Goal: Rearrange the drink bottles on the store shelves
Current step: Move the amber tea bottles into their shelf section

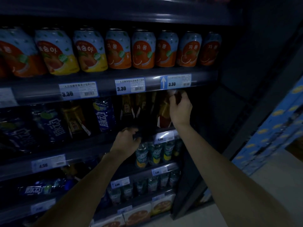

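Bare forearms reach in. Higher and deeper, the right hand (180,108) has its fingers (186,97) clenched round the neck of an upright amber plastic tea bottle (164,115), which stands directly below them on the dark metal middle shelf (91,145). Nearer the lip, the left hand (126,141) grips the base of a dark bottle (144,118). The aisle is dim, with blue cartons (270,128) stacked to the right.

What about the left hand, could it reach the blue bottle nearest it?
Probably yes, once free: the left hand grips a dark bottle, but the blue bottle stands close by with nothing in front.
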The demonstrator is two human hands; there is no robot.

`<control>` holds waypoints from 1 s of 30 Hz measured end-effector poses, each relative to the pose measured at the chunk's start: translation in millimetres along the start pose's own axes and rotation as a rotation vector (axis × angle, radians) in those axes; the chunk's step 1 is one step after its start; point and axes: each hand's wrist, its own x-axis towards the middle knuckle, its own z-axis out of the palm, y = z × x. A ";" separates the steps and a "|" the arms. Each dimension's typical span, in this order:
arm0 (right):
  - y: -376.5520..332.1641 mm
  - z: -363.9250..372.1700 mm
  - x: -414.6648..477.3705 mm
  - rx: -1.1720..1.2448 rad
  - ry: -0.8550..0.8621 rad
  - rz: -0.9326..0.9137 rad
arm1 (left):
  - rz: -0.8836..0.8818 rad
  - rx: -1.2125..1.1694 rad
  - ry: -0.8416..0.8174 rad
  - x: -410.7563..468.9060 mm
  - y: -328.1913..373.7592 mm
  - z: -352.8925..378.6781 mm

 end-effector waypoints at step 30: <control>69.9 20.5 -27.0 -0.085 -0.092 0.251 | 0.025 0.011 0.039 1.4 -1.6 3.6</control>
